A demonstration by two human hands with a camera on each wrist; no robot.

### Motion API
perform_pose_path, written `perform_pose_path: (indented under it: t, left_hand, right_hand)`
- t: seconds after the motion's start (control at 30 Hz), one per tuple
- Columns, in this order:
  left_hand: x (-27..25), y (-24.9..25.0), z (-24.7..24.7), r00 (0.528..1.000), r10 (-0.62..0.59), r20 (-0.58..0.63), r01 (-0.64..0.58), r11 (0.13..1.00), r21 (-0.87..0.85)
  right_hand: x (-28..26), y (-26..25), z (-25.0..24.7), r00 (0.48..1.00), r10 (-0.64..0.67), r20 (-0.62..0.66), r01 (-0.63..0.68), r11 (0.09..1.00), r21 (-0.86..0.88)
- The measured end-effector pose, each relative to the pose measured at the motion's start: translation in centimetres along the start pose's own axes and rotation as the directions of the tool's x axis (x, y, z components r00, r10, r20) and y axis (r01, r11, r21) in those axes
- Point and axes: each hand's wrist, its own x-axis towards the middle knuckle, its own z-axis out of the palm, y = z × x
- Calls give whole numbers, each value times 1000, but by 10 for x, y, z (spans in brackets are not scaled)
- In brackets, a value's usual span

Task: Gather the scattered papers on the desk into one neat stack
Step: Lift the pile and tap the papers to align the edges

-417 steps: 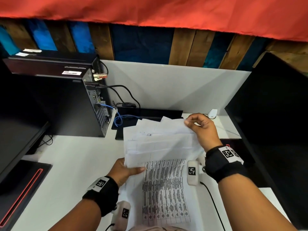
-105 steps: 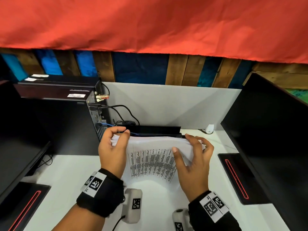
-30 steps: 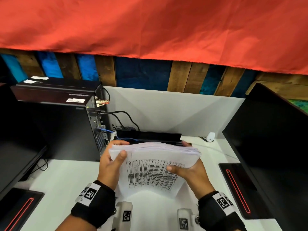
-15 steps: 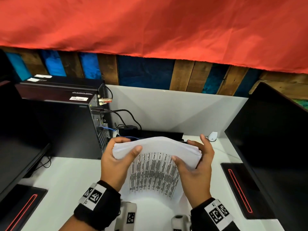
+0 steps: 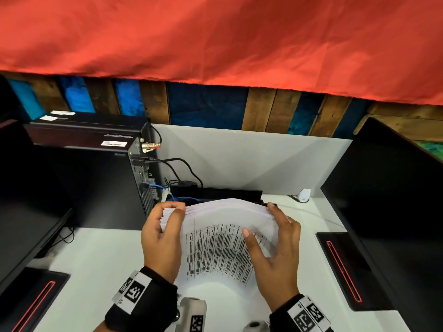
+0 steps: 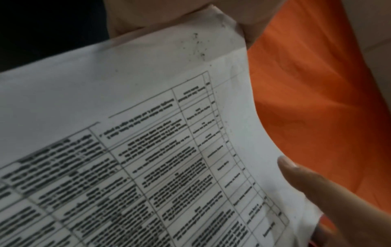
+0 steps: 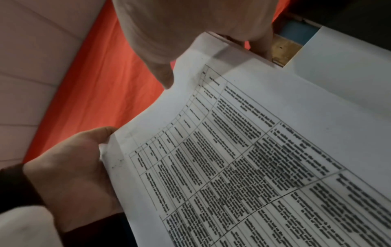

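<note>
Above the white desk, left hand and right hand clasp the printed-table paper stack upright — squaring step; next, probably tap it flush and lay it flat.

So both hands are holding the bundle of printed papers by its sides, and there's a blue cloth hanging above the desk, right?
Not quite: the cloth above the desk is red, as the head view shows. The rest holds: the left hand and right hand grip the bundle of printed papers by its sides.

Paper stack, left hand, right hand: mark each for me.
paper stack (image 5: 215, 250), head view, printed table on the top sheet.
left hand (image 5: 159, 245), head view, back of the hand.
right hand (image 5: 280, 262), head view, back of the hand.
</note>
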Motion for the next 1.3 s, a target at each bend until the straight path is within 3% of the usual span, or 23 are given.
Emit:
perform_pose_path:
  t: [0.17, 0.3, 0.43, 0.53, 0.63, 0.73, 0.87, 1.03, 1.17, 1.3]
  left_hand:
    - [-8, 0, -6, 995, 2, 98, 5, 997, -72]
    - [-10, -4, -10, 989, -1, 149, 17, 994, -110]
    - [-12, -6, -12, 980, 11, 199, 12, 993, -115]
    - [-8, -6, -14, 982, 0, 189, 29, 988, -150]
    - [-5, -7, -16, 966, -21, 259, 59, 988, -140]
    - [-4, -10, -17, 964, -41, 261, 84, 984, -156]
    - [-3, -17, -20, 956, -75, 284, 127, 977, -169]
    - [3, -24, -21, 951, -94, 296, 149, 974, -169]
    - [4, -29, -21, 964, -80, 255, 133, 971, -198]
    - [2, -31, -16, 958, -44, 285, 98, 979, -179]
  right_hand:
    - [-1, -4, 3, 997, -71, 17, 71, 998, -2]
    - [1, -2, 3, 999, -26, -45, 27, 999, 28]
    - [5, -8, 3, 999, -39, -5, 39, 998, 54]
    - [10, -4, 0, 995, 67, -75, -49, 975, 215]
    - [12, -3, -1, 987, 161, -15, -149, 939, 309]
    - [12, 0, 1, 974, 224, -45, -191, 906, 378]
    - [7, -1, 2, 959, 268, 89, -280, 865, 417]
    - [7, 1, 3, 960, 265, 90, -278, 867, 414]
    - [11, 5, 4, 966, 260, 18, -243, 874, 422]
    - [11, 1, 7, 966, 231, 113, -257, 882, 395]
